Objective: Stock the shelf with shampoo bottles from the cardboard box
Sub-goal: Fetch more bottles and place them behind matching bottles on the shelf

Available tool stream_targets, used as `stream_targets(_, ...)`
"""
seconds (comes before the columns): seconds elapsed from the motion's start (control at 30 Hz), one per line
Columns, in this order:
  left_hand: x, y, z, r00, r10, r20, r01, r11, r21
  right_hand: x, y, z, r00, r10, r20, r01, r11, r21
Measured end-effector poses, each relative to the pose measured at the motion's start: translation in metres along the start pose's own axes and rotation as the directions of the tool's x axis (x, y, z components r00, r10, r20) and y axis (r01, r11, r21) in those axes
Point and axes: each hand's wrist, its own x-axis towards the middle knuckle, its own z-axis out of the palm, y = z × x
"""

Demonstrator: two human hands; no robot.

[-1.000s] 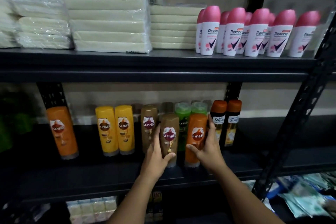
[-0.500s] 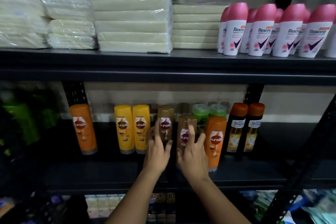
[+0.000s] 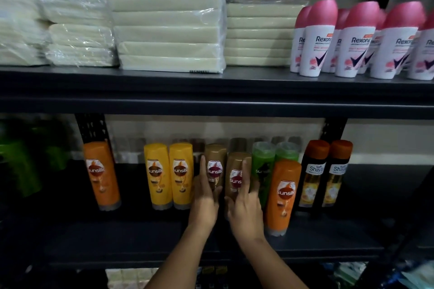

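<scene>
On the dark metal middle shelf [image 3: 141, 241], going from the nine o'clock side across, a lone orange Sunsilk plastic bottle [image 3: 102, 175] stands tilted, well apart from a pair of yellow Sunsilk bottles [image 3: 169, 175] that stand touching each other. Just beside those, at the centre, two brown Sunsilk shampoo bottles stand staggered: the rear brown bottle [image 3: 215, 166] and the front brown bottle [image 3: 236, 177] slightly nearer the shelf edge. The person's left hand [image 3: 205, 199] lies with straight fingers against the left side of the rear brown bottle, thumb toward its front; that grip is flat and wraps nothing. The right hand [image 3: 246, 209] has its fingers extended along the right side of the front brown bottle, thumb at the bottle's lower front, so the grip lightly brackets the bottle rather than closing round it. Toward three o'clock stand two green translucent bottles [image 3: 274, 162], a forward orange Sunsilk bottle [image 3: 283, 197] near the shelf edge, and two dark orange-capped Shayla bottles [image 3: 325, 173]. On the shelf above, at twelve o'clock, lie plastic-wrapped stacks of pale bars [image 3: 168, 23], with pink-capped white Rexona roll-ons [image 3: 357, 40] at two o'clock.
</scene>
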Motion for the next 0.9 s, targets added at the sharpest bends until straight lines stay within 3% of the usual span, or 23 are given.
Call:
stream_targets(0.23, -0.004, -0.002, -0.005, 0.994, 0.05, -0.098, -0.045, 0.998, 0.051, 0.007, 0.0, 0.012, 0.999, 0.037, -0.021, -0.037, 0.999, -0.008)
stream_targets(0.53, -0.003, -0.008, -0.005, 0.994, 0.071, -0.087, -0.069, 0.997, 0.028, 0.011, 0.003, 0.022, 0.998, 0.045, -0.035, -0.044, 0.999, 0.021)
stream_targets(0.7, -0.002, -0.011, -0.005, 0.997, 0.04, -0.065, -0.043, 0.998, -0.037, 0.012, 0.005, 0.027, 0.989, 0.15, -0.017, -0.146, 0.98, 0.135)
stream_targets(0.8, -0.002, -0.011, -0.006, 0.998, 0.032, -0.058, -0.034, 0.998, -0.043, 0.013, 0.006, 0.026, 0.974, 0.216, 0.069, -0.22, 0.973, 0.067)
stream_targets(0.9, -0.001, -0.011, -0.005, 0.998, 0.04, -0.048, -0.042, 0.999, -0.032, 0.013, 0.005, 0.028, 0.975, 0.219, 0.02, -0.22, 0.966, 0.133)
